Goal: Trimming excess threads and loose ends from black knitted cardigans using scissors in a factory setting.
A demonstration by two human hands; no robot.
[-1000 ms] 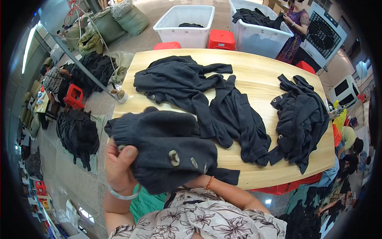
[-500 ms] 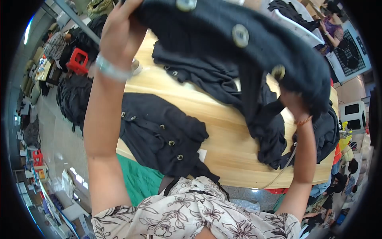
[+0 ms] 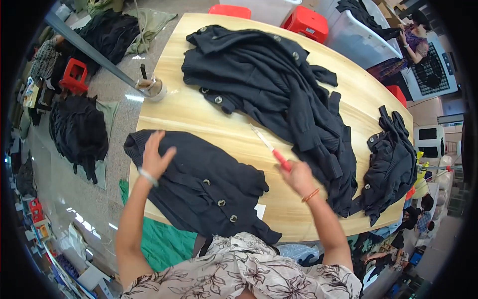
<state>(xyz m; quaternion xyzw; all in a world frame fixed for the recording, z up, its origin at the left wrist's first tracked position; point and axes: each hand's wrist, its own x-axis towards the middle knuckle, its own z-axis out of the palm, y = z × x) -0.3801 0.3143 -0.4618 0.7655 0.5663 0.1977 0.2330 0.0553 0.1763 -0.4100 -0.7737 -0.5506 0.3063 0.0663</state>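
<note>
A dark buttoned cardigan [image 3: 209,184] lies spread on the near part of the pale wooden table [image 3: 199,117]. My left hand [image 3: 155,154] rests flat on its upper left part, fingers apart. My right hand [image 3: 298,177] is closed on a thin tool with a red handle and a pale tip [image 3: 269,147], held over bare wood just right of the cardigan. A heap of several dark cardigans [image 3: 279,84] fills the far middle of the table.
Another dark garment [image 3: 391,164] is bunched at the right end of the table. White bins [image 3: 358,32] and red stools [image 3: 306,22] stand behind it. Dark clothes are piled on the floor at left [image 3: 79,132]. A person [image 3: 416,37] stands at far right.
The garment I held up in both hands now lies with the far heap. My left hand came down onto the near cardigan, and my right hand now holds the red-handled tool.
</note>
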